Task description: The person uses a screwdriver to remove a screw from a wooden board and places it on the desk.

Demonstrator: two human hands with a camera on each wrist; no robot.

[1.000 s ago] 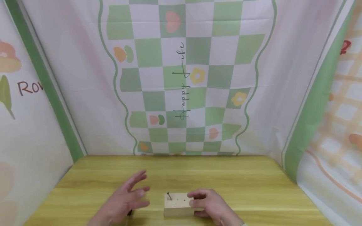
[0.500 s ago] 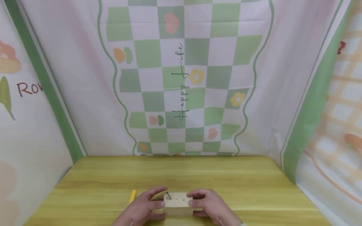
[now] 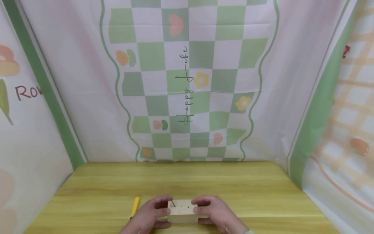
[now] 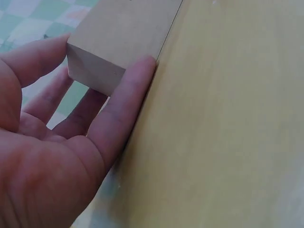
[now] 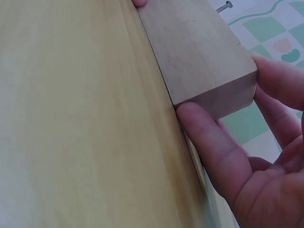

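A pale wooden block (image 3: 183, 218) lies on the table near its front, between both hands. Out of its top, towards the left end, a metal screw (image 3: 173, 203) sticks up at a slant; small dark holes show to the right of it. My left hand (image 3: 149, 214) grips the block's left end, thumb on the near side. At the opposite end my right hand (image 3: 217, 213) holds the block in much the same way. In the right wrist view the screw (image 5: 224, 6) shows its head and thread beyond the block's edge.
A yellow-handled tool (image 3: 135, 206) lies on the table just left of my left hand, which hides its lower part. The wood-grain table (image 3: 233, 182) ends at a hanging checkered curtain (image 3: 201, 97) behind, with more cloth on both sides.
My left hand has come from the left, where it hovered spread over the tool, to the block's left end. The yellow handle has come into sight. My right hand has stayed on the block.
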